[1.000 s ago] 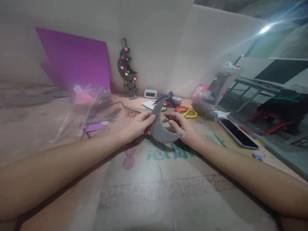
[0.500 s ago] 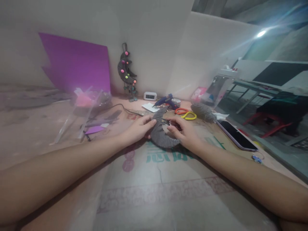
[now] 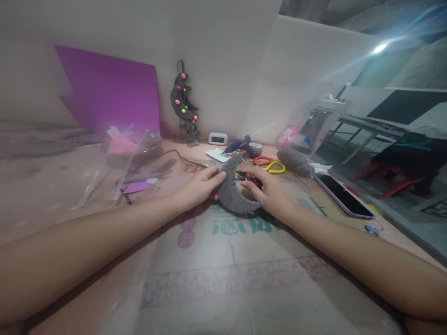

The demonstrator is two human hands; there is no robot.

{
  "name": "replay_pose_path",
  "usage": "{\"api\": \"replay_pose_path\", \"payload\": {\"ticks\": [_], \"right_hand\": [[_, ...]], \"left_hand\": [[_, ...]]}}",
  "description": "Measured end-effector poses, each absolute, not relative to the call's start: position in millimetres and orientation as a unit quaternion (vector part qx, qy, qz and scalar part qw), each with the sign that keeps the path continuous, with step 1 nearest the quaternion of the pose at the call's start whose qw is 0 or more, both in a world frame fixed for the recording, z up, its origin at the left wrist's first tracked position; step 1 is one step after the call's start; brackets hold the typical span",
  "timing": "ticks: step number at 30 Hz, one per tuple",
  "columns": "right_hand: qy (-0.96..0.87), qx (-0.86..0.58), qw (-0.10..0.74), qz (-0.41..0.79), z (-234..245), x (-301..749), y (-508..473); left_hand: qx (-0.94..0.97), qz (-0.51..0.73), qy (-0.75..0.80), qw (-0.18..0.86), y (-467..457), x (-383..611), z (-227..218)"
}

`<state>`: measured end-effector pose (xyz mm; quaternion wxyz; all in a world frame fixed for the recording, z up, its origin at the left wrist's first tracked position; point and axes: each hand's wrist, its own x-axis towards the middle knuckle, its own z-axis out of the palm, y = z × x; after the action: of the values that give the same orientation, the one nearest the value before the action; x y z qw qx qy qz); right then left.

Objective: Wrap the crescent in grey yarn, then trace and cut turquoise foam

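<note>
A grey yarn-wrapped crescent moon (image 3: pixel 231 188) stands on edge on a cardboard sheet (image 3: pixel 244 260) in the middle of the table. My left hand (image 3: pixel 199 187) pinches its outer curve from the left, fingers closed on it. My right hand (image 3: pixel 268 190) grips the lower tip and inner side from the right, fingers curled. Something small and dark sits between my right fingers and the crescent; I cannot make it out. A ball of grey yarn (image 3: pixel 295 161) lies behind my right hand.
A blue glue gun (image 3: pixel 240 145), orange and yellow scissor handles (image 3: pixel 270 164), a white clock (image 3: pixel 218 138), a hanging dark moon decoration (image 3: pixel 183 102), a purple sheet (image 3: pixel 111 90), plastic bags (image 3: pixel 122 149), a phone (image 3: pixel 344 195) and a clear bottle (image 3: pixel 323 118) surround the work.
The crescent tilted flatter half a second ago and now stands more upright again. Both hands kept their hold and barely shifted.
</note>
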<state>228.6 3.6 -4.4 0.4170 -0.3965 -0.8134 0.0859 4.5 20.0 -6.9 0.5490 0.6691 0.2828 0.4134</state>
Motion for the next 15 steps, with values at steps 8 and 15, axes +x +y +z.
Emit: {"api": "replay_pose_path", "payload": {"ticks": [8, 15], "right_hand": [[-0.811, -0.4, 0.421, 0.066, -5.3, 229.6, 5.3], [-0.809, -0.404, 0.424, 0.042, -4.1, 231.8, 6.8]], "left_hand": [[0.655, 0.419, 0.301, 0.551, 16.3, 4.9, -3.4], [0.643, 0.412, 0.292, 0.576, 17.6, 3.5, -3.1]]}}
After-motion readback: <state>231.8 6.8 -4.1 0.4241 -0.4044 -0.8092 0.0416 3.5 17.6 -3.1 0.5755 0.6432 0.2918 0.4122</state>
